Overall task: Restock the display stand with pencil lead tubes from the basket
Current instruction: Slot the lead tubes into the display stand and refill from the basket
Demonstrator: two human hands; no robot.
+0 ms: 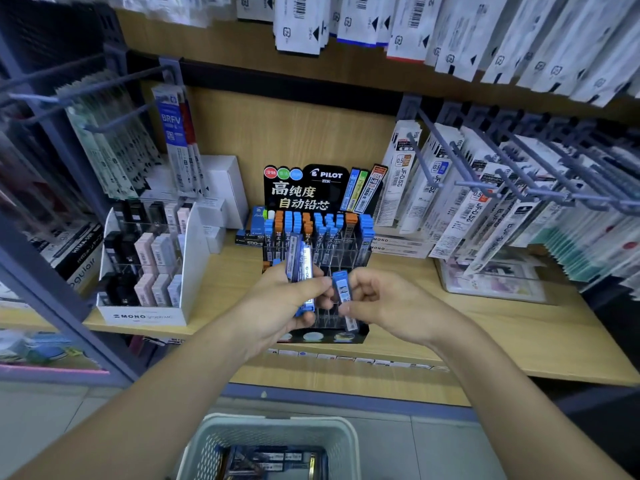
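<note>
The black Pilot display stand [322, 188] sits on the wooden shelf, its clear grid holding blue- and orange-capped lead tubes in the back rows; the front slots look empty. My left hand [280, 306] grips a small bunch of blue-capped lead tubes [299, 261] upright, just in front of the stand. My right hand [384, 303] pinches a single blue-capped tube [343, 292] beside the bunch, over the stand's front rows. Below, on the floor, the pale basket [346, 441] holds more tubes [270, 459].
A white MONO carton [145, 318] of lead cases stands left of the stand. Metal hooks with hanging refill packs [485, 188] jut out at the right, and more hooks at the upper left. Flat packets [491, 282] lie on the shelf at right.
</note>
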